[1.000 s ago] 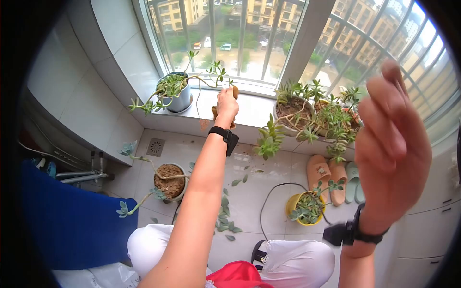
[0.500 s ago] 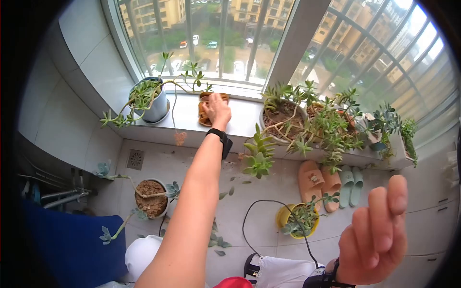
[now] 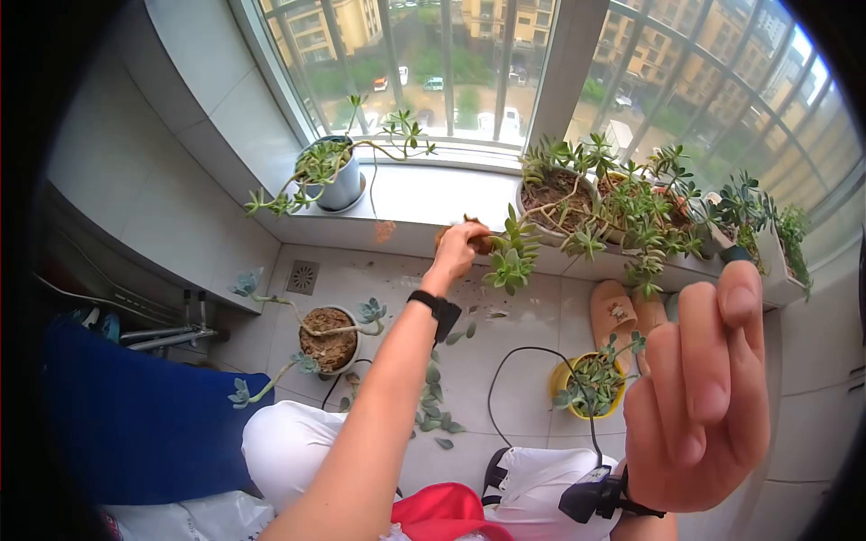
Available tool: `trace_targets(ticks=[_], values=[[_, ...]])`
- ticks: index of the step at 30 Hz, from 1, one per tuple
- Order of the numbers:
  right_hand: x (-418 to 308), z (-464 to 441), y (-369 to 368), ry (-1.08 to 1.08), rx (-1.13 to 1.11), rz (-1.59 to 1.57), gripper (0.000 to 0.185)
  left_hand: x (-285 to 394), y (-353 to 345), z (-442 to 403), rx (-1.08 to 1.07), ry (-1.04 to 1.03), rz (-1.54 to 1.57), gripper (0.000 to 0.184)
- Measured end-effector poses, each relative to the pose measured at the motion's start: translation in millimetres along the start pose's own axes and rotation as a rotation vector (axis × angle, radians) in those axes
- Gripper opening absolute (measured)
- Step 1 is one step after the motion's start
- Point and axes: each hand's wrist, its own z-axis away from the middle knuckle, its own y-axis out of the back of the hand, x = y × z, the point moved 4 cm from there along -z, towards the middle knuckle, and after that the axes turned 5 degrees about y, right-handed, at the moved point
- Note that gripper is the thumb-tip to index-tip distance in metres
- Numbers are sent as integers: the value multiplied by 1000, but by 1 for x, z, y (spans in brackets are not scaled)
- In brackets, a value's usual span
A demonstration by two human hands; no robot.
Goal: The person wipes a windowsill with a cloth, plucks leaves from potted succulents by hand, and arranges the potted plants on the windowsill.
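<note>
My left hand is closed on a brown cloth at the front edge of the white sill. Just right of it hangs a green succulent rosette from a round pot. On the sill's left stands a grey-blue pot with a trailing plant. My right hand is raised at the lower right, its fingers curled together; whether anything is between them is hidden. Below it to the left is a yellow pot with a succulent.
Several potted plants line the sill's right part. A pot of brown soil stands on the tiled floor beside a blue cover. Loose leaves, a black cable and pink slippers lie on the floor.
My left hand has moved the cloth right and down from the sill's top to its front edge. My right hand has shifted about and is still raised; the view has turned slightly.
</note>
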Motion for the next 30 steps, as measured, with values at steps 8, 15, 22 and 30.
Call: trace_targets(ticks=[8, 15, 22, 30], values=[[-5, 15, -15, 51, -76, 92, 18, 12, 47, 20, 457, 130, -220, 24], [1, 9, -15, -18, -169, 119, 14, -3, 82, -43, 714, 340, -80, 33], [10, -3, -6, -39, -108, 120, 15, -63, 74, -78, 608, 682, -521, 65], [11, -23, 39, -70, -138, 110, 27, -96, 87, -126, 677, 399, -509, 44]])
